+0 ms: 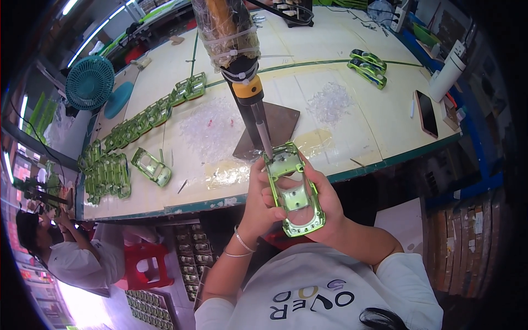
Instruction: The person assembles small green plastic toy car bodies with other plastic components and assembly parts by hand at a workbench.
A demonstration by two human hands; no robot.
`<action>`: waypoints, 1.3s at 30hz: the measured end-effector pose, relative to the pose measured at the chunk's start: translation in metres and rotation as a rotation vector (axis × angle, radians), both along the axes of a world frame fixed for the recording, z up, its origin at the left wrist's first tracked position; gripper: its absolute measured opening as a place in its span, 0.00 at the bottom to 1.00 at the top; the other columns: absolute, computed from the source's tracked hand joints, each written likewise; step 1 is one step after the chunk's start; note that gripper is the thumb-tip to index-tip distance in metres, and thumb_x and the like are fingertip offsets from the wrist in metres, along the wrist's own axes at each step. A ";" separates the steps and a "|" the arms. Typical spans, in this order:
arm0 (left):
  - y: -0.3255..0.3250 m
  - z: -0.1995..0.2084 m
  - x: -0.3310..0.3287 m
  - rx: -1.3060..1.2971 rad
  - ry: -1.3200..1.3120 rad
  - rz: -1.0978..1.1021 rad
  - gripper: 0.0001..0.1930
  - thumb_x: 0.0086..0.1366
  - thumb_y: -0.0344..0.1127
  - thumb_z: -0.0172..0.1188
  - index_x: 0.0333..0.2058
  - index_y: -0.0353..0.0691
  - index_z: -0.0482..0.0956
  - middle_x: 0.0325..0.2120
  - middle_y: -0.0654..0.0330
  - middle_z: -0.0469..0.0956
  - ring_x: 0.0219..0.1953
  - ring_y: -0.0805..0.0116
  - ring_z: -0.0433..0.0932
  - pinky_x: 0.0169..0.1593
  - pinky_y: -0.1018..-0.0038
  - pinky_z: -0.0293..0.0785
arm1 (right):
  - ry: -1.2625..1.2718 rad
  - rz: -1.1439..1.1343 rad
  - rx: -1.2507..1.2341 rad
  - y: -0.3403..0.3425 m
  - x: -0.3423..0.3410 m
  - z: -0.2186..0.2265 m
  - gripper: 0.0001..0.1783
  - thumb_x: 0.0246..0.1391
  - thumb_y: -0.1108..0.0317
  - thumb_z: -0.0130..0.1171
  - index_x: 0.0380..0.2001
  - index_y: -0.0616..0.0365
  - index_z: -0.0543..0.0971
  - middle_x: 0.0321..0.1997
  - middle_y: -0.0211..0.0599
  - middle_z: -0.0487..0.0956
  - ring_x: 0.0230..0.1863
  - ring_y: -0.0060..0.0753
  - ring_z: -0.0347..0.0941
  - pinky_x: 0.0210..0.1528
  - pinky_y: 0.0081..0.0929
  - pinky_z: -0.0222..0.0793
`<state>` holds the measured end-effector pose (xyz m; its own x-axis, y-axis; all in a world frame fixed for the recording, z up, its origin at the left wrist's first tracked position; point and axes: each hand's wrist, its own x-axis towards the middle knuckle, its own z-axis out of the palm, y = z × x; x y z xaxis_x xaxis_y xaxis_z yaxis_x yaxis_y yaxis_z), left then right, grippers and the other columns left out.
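A green plastic toy car body shell (298, 199) is held between my two hands, its hollow inner side facing up. My left hand (260, 193) grips its left edge, with the thumb near the lower left rim. On the other side, my right hand (328, 204) is closed around the right edge. The far end of the shell sits at the tip of a fixed upright tool (262, 127) with a metal shaft and a yellow and black collar. I cannot tell whether the tip touches the plastic.
Small clear plastic parts lie in a left pile (206, 129) and a right pile (331, 103). More green shells (137, 129) line the table's left. A brown base plate (283, 124) stands under the tool. A phone (426, 114) lies right; another person (82, 256) sits left.
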<state>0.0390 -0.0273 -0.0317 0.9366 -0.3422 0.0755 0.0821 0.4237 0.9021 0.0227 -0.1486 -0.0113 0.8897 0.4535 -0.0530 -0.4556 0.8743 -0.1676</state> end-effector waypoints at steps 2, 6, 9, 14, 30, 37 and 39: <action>0.002 0.001 0.000 0.005 0.007 -0.023 0.61 0.27 0.56 0.70 0.53 0.36 0.39 0.42 0.53 0.66 0.44 0.66 0.68 0.47 0.71 0.66 | 0.001 0.001 0.008 0.001 -0.001 0.001 0.24 0.55 0.59 0.39 0.55 0.43 0.50 0.44 0.45 0.66 0.39 0.42 0.69 0.40 0.34 0.68; 0.004 0.002 0.000 0.021 0.033 -0.063 0.59 0.29 0.55 0.70 0.53 0.36 0.39 0.41 0.51 0.65 0.43 0.65 0.68 0.46 0.71 0.66 | -0.026 0.029 -0.056 -0.001 -0.002 0.003 0.25 0.55 0.55 0.38 0.55 0.44 0.49 0.44 0.44 0.66 0.39 0.38 0.69 0.41 0.31 0.67; 0.004 0.002 -0.001 0.058 0.030 -0.072 0.58 0.31 0.56 0.69 0.53 0.35 0.39 0.42 0.50 0.65 0.44 0.63 0.68 0.46 0.70 0.66 | -0.134 -0.054 -0.237 -0.005 -0.002 -0.003 0.28 0.55 0.54 0.38 0.56 0.45 0.48 0.44 0.42 0.66 0.39 0.33 0.69 0.41 0.28 0.66; 0.001 0.004 -0.002 0.161 -0.044 -0.011 0.56 0.34 0.58 0.67 0.53 0.35 0.42 0.42 0.49 0.64 0.45 0.61 0.66 0.47 0.69 0.64 | -0.035 -0.127 -0.359 -0.006 0.001 -0.007 0.28 0.52 0.50 0.37 0.56 0.45 0.51 0.39 0.45 0.68 0.32 0.34 0.69 0.26 0.24 0.68; -0.003 -0.013 -0.009 0.156 -0.061 0.071 0.56 0.35 0.64 0.62 0.53 0.35 0.40 0.43 0.50 0.63 0.42 0.64 0.67 0.45 0.72 0.63 | -0.128 -0.011 -0.333 -0.013 0.008 -0.019 0.27 0.54 0.56 0.39 0.55 0.52 0.52 0.39 0.34 0.69 0.32 0.24 0.70 0.31 0.19 0.67; 0.007 -0.006 -0.023 0.293 -0.175 0.098 0.54 0.39 0.54 0.66 0.54 0.35 0.36 0.43 0.47 0.63 0.44 0.60 0.66 0.49 0.67 0.61 | -0.035 0.305 0.050 -0.023 0.026 -0.020 0.21 0.53 0.53 0.38 0.47 0.52 0.63 0.37 0.44 0.71 0.29 0.35 0.70 0.18 0.25 0.68; 0.009 -0.004 -0.024 0.318 -0.226 0.113 0.54 0.39 0.52 0.66 0.54 0.35 0.37 0.43 0.48 0.63 0.45 0.60 0.66 0.48 0.67 0.61 | -0.022 0.329 0.072 -0.023 0.029 -0.020 0.22 0.53 0.51 0.36 0.43 0.52 0.66 0.35 0.48 0.72 0.27 0.39 0.69 0.09 0.25 0.62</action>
